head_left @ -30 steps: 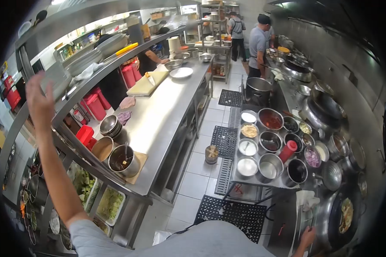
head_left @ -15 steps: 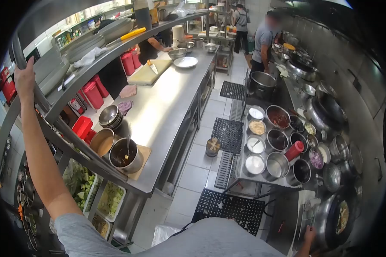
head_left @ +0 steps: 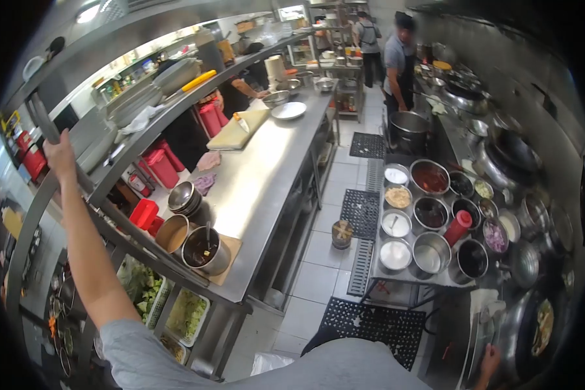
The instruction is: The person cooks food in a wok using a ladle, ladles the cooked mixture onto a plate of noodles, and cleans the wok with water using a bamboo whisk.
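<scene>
Left hand point(head_left: 60, 158) grips metal post point(head_left: 44, 120); right hand point(head_left: 489, 361) beside wok point(head_left: 525, 341) (food inside).

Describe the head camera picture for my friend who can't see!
A person's left hand holds a grey metal shelf post; their right hand is low beside a round, dark metal wok of food. A long, shiny steel kitchen counter stretches ahead.
</scene>
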`<action>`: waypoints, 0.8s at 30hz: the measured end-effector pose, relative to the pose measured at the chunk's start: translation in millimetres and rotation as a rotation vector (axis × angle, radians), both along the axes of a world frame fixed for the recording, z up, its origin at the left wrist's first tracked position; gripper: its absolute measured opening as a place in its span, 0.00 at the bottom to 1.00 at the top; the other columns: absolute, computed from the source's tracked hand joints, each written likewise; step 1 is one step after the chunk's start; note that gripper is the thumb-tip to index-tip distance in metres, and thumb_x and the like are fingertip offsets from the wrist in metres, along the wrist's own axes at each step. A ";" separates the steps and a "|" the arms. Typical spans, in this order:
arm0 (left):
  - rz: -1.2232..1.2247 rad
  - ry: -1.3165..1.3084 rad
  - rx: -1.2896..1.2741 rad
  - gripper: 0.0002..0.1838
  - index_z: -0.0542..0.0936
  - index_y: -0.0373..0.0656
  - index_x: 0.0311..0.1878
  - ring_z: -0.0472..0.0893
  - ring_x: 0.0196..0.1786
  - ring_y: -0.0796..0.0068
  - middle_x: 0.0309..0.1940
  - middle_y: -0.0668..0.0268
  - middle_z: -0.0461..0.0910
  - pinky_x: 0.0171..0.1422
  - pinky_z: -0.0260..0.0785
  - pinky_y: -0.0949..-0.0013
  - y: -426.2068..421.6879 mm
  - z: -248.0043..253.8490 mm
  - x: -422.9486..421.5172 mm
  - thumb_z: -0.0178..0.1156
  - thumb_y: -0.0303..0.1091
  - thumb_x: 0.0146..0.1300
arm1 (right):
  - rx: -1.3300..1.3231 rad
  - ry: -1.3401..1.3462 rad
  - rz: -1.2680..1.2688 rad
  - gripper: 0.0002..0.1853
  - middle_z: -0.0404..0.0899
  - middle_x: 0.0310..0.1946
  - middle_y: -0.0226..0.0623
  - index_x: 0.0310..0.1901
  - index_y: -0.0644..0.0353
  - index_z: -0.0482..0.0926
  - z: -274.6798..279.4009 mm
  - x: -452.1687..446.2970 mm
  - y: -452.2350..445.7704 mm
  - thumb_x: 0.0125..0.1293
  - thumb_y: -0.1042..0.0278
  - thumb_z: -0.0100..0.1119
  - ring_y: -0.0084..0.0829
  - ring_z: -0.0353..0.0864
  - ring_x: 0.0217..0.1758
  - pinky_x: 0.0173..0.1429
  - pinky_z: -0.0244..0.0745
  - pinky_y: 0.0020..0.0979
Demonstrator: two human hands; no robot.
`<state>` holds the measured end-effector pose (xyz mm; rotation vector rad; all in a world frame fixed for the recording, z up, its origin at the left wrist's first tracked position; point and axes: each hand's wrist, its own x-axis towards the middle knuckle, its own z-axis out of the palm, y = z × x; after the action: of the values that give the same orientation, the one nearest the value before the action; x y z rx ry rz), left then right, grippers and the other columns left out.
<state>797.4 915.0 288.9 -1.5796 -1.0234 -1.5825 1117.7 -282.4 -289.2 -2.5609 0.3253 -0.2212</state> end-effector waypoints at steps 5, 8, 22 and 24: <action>-0.104 -0.140 -0.067 0.36 0.74 0.32 0.59 0.79 0.57 0.44 0.52 0.44 0.81 0.63 0.70 0.52 -32.1 -4.5 14.3 0.66 0.55 0.60 | -0.175 -0.042 0.051 0.15 0.80 0.33 0.43 0.41 0.67 0.81 -15.0 4.7 -17.9 0.73 0.60 0.57 0.34 0.79 0.36 0.40 0.76 0.35; -0.217 -0.185 -0.151 0.36 0.74 0.31 0.58 0.80 0.57 0.44 0.51 0.44 0.81 0.62 0.70 0.53 -70.3 -0.7 24.7 0.66 0.55 0.59 | -0.257 -0.406 0.055 0.13 0.84 0.39 0.44 0.47 0.63 0.82 23.7 17.9 33.6 0.75 0.61 0.55 0.37 0.82 0.39 0.41 0.79 0.34; -0.490 -0.187 -0.347 0.26 0.79 0.28 0.43 0.76 0.26 0.79 0.21 0.67 0.76 0.34 0.68 0.74 -99.4 6.0 18.4 0.73 0.45 0.56 | 0.667 -0.018 1.152 0.14 0.83 0.48 0.45 0.48 0.67 0.82 94.5 36.2 627.8 0.61 0.71 0.66 0.40 0.82 0.54 0.61 0.73 0.33; -0.527 -0.225 -0.318 0.21 0.79 0.34 0.37 0.75 0.26 0.80 0.22 0.68 0.76 0.33 0.67 0.76 -96.6 1.4 16.3 0.73 0.44 0.58 | 0.690 0.069 1.217 0.14 0.83 0.48 0.45 0.48 0.66 0.83 95.6 33.2 672.1 0.62 0.70 0.66 0.39 0.83 0.53 0.60 0.74 0.33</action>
<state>813.7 818.4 290.2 -2.0445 -1.0730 -2.0647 1150.9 389.7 -193.7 -1.6825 -0.9586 0.3737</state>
